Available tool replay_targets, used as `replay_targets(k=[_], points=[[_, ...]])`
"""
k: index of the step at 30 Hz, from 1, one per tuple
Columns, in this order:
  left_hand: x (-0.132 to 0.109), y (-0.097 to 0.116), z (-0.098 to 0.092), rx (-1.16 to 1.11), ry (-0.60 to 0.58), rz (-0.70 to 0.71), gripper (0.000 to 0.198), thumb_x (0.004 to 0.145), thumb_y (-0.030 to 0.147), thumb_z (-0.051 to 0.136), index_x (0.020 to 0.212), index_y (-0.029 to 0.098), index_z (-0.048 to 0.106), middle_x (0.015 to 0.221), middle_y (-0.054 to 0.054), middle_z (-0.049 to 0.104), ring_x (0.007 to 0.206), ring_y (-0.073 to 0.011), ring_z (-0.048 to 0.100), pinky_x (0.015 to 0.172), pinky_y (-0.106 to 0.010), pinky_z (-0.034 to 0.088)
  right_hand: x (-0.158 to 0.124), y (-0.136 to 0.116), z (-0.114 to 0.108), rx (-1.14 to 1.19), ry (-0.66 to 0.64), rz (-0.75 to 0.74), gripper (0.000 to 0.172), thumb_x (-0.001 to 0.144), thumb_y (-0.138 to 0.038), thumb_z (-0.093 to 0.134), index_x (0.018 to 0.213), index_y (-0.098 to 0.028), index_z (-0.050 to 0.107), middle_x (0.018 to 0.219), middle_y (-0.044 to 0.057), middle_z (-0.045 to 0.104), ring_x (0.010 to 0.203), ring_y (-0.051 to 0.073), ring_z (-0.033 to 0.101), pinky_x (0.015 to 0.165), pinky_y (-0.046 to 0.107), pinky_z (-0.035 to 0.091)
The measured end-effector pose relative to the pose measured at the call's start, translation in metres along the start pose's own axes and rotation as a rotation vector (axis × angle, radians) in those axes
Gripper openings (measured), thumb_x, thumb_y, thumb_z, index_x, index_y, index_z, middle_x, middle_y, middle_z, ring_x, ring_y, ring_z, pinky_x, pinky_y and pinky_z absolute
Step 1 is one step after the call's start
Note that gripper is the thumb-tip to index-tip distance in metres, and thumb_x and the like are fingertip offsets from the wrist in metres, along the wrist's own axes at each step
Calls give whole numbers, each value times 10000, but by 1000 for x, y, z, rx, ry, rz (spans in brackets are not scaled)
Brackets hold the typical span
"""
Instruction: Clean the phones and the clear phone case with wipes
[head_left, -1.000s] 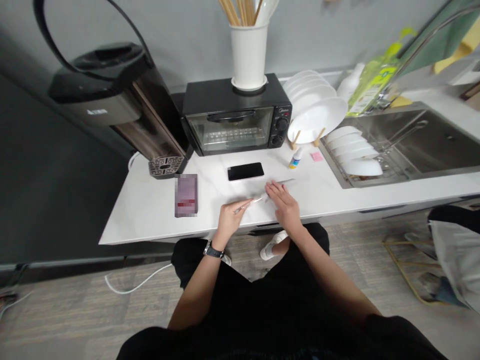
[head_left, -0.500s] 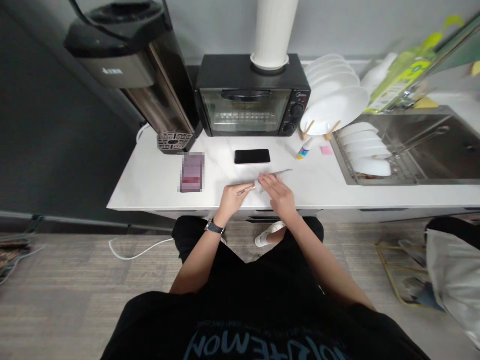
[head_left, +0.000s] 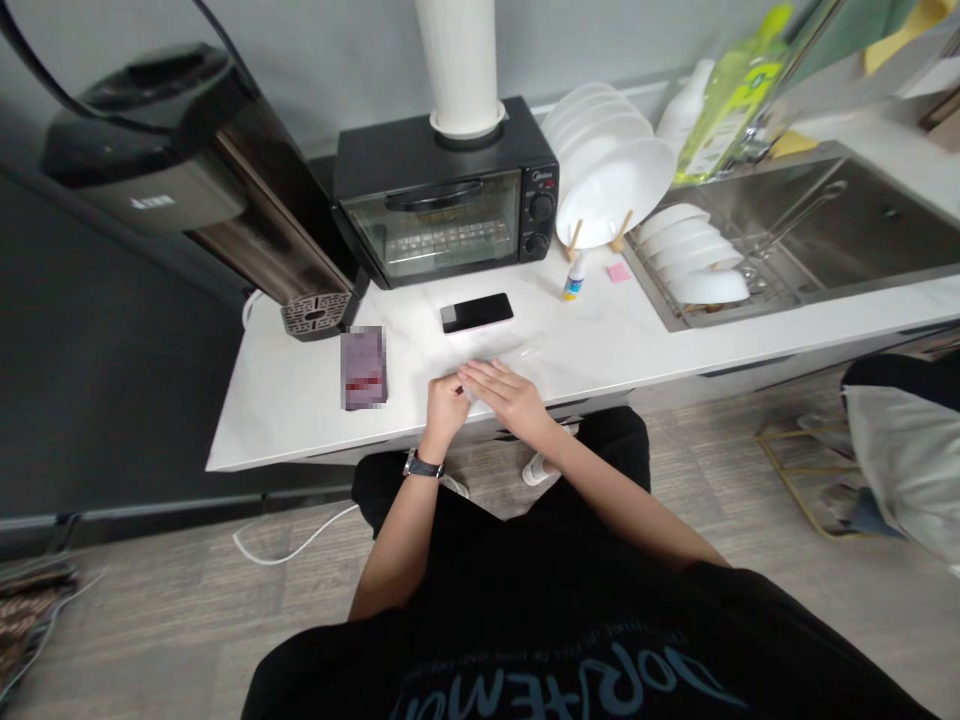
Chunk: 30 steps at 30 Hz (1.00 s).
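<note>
My left hand [head_left: 445, 403] rests on the white counter [head_left: 285, 400] with a watch on its wrist. Its fingers are curled; what they hold is hidden in this view. My right hand [head_left: 501, 393] lies beside it, fingers stretched flat, touching the left hand and pressing on a thin clear strip or sheet [head_left: 525, 348] that runs out to the right. A black phone [head_left: 476, 312] lies just beyond both hands.
A blurred card-like packet [head_left: 364, 366] lies to the left. Behind stand a black toaster oven [head_left: 442, 205], a water dispenser [head_left: 225, 190], a rack of white plates [head_left: 607, 180], a small glue bottle [head_left: 574, 278], a pink note pad [head_left: 618, 271] and a sink [head_left: 810, 230].
My hands have drawn together near the counter's front edge. The thin tool seen in the left hand earlier no longer shows. The camera has swung, shifting the scene.
</note>
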<state>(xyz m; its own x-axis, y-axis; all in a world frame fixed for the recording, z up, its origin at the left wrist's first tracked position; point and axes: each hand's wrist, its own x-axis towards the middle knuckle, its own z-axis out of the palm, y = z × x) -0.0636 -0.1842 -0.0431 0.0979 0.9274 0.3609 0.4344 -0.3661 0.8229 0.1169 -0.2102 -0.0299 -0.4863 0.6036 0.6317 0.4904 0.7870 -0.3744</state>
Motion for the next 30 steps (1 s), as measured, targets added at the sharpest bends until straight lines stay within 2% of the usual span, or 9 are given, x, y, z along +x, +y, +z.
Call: replay_targets(k=[3,7,10,14,16,19,24,27,30], points=[[-1,6,4,-33,-22,-7,218,952,308,691,864,172,838,823,-25,836,698,-185,738,670,-259,578,-9,36,-25,-55,68,97,741,937,62,336,1598,-211,530,1579,83,614,1543,209,495,1315,518,391],[-1,10,9,-74,-42,-22,246,971,350,701,1082,196,858,1071,-78,860,866,-227,798,767,-296,626,-14,65,-43,-128,138,221,876,813,102,341,1609,-219,516,1599,69,594,1573,228,453,1317,568,376],[0,9,9,-74,-30,-28,233,958,347,700,1011,183,857,978,-65,861,814,-219,782,750,-287,611,-9,48,-28,-116,133,188,845,826,98,345,1600,-190,525,1592,88,601,1579,231,444,1322,562,368],[2,3,5,-32,-2,-26,286,921,272,663,674,156,751,638,6,741,580,-149,648,612,-235,518,3,7,0,-42,26,75,727,944,55,347,1607,-193,511,1586,98,605,1548,220,491,1321,537,377],[2,2,3,-18,5,-23,341,913,258,651,590,155,686,565,20,680,541,-136,608,586,-228,494,6,3,1,-18,-19,6,675,994,28,350,1611,-197,504,1589,99,600,1537,214,504,1314,522,393],[1,3,4,-30,-9,-18,298,926,300,676,672,161,748,634,5,738,594,-163,669,628,-246,543,4,25,-18,-36,-48,-36,678,1000,36,345,1606,-216,514,1581,82,609,1528,204,514,1305,500,412],[-1,7,9,-91,-40,-11,258,988,369,672,1088,218,856,1088,-65,858,935,-248,806,835,-322,638,-8,68,-50,-172,75,143,853,843,107,334,1622,-201,493,1613,94,574,1575,236,447,1314,569,375],[0,6,11,-97,-37,-8,238,978,349,680,1052,211,859,1048,-58,860,919,-245,805,831,-313,632,-8,52,-36,-171,111,188,906,800,104,341,1636,-219,473,1624,77,564,1591,234,418,1331,589,335],[1,2,9,-66,-7,-8,232,936,251,668,772,165,808,735,-23,795,673,-191,728,679,-266,576,-3,14,-7,-95,58,139,865,843,79,348,1652,-211,446,1625,80,564,1594,224,413,1342,563,324]])
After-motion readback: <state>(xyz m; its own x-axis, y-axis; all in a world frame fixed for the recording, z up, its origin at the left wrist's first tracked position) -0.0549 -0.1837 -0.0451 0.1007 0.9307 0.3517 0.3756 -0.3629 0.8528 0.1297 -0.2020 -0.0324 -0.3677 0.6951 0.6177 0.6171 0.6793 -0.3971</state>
